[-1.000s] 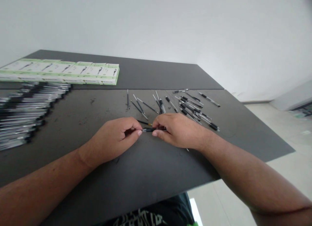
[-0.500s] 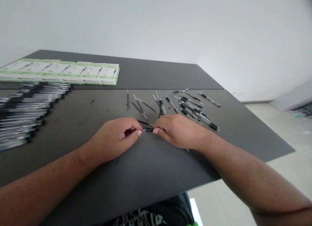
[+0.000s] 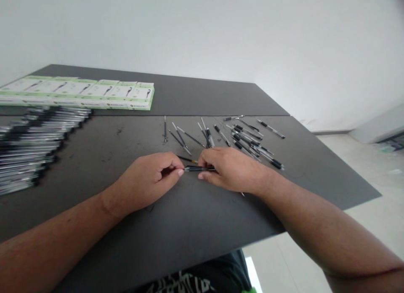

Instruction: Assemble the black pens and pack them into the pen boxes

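A pen [image 3: 194,169] with a black grip lies level between my two hands, low over the table. My left hand [image 3: 151,174] pinches its pointed end between thumb and fingertips. Around the other end is my right hand [image 3: 236,169], its thumb and forefinger slightly apart along the barrel; the rear of the pen is hidden inside that hand. Just beyond the pen, a dark refill with a yellowish tip [image 3: 186,158] rests on the table, close to my right fingers. Several more refills [image 3: 190,136] are scattered farther back.
Clear-barrelled pens with black grips [image 3: 248,139] lie in a loose heap at the right. A long row of pens [image 3: 38,147] covers the left side. Behind it stand green-and-white boxes [image 3: 126,95]. The dark table [image 3: 189,225] has a seam across it.
My right thumb and forefinger have loosened and drawn back to the right, baring more of the pen's barrel. The left hand keeps its pinch in the same place.
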